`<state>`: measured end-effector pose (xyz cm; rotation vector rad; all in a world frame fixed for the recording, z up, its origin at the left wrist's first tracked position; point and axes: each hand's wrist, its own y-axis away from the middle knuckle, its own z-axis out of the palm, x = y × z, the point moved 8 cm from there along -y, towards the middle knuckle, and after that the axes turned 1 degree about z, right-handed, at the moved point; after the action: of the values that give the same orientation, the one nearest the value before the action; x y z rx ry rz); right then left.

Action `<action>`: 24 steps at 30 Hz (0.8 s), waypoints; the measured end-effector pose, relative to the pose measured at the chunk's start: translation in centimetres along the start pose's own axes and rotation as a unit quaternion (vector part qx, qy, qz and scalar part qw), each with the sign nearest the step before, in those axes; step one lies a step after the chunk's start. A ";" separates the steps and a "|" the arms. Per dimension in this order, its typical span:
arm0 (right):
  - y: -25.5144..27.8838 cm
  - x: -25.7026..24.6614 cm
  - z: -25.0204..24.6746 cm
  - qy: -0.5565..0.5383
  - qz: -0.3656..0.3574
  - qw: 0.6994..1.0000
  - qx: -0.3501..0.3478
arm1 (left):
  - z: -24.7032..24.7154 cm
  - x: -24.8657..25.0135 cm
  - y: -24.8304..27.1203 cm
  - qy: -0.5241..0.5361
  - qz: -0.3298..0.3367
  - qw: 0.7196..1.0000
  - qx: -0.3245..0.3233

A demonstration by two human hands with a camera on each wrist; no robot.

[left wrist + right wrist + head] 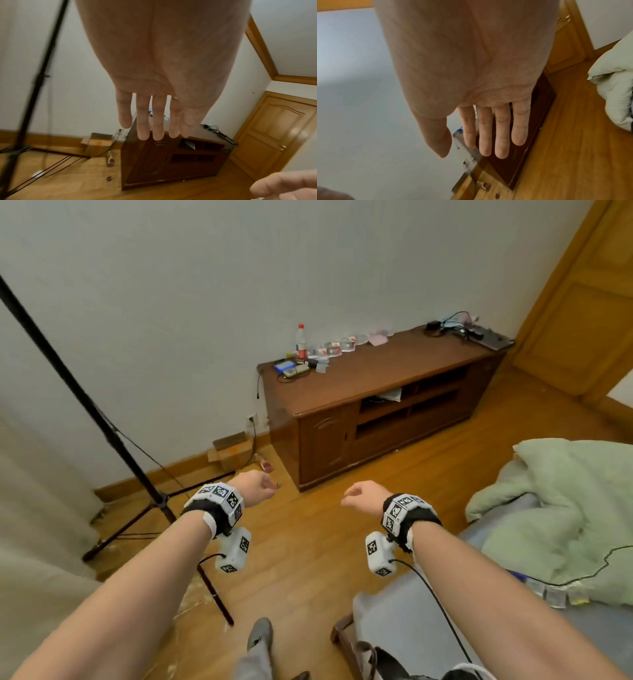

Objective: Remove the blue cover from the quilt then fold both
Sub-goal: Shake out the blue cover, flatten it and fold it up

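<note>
Both the left hand (pixel 255 485) and right hand (pixel 363 496) are hanging over the floor, fingers relaxed, grasping nothing. The rumpled pale green quilt (pixel 561 518) is lying on the grey-blue sheeted bed (pixel 404 611), well apart to the right. A black cable (pixel 582 571) is trailing across it, likely snagging any pull.

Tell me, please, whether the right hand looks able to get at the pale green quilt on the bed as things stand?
Probably yes: the right hand is open, holds nothing, and nothing lies between it and the quilt.

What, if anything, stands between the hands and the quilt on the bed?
Nothing visible does. Both the left hand and right hand are empty, fingers straight, held over bare wooden floor. The pale green crumpled quilt lies on the bed to the right hand's side, with open air between.
</note>
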<state>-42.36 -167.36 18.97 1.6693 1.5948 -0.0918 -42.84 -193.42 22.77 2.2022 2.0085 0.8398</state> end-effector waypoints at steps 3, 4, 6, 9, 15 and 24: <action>-6.5 -0.1 -3.6 -0.037 0.044 0.998 0.026 | -3.6 1.8 -10.0 -0.014 0.044 0.999 -0.020; -7.7 -0.2 -4.7 -0.043 0.055 0.997 0.025 | -4.3 2.9 -12.3 -0.019 0.059 0.997 -0.037; -11.2 0.0 -8.1 -0.063 0.083 0.994 0.028 | -5.8 5.9 -18.6 -0.040 0.100 0.991 -0.082; -15.9 1.4 -14.7 -0.103 0.113 0.985 0.076 | -7.9 11.7 -27.1 -0.065 0.164 0.976 -0.127; -26.9 8.0 -25.3 -0.161 0.151 0.968 0.120 | -8.6 22.4 -43.4 -0.108 0.227 0.949 -0.191; -41.7 21.7 -51.0 -0.222 0.186 0.931 0.221 | -14.9 44.4 -69.7 -0.150 0.258 0.940 -0.165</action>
<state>-97.60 -125.45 20.80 2.0824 0.9402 -0.6277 -111.93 -145.67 24.50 2.4855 1.0752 0.7436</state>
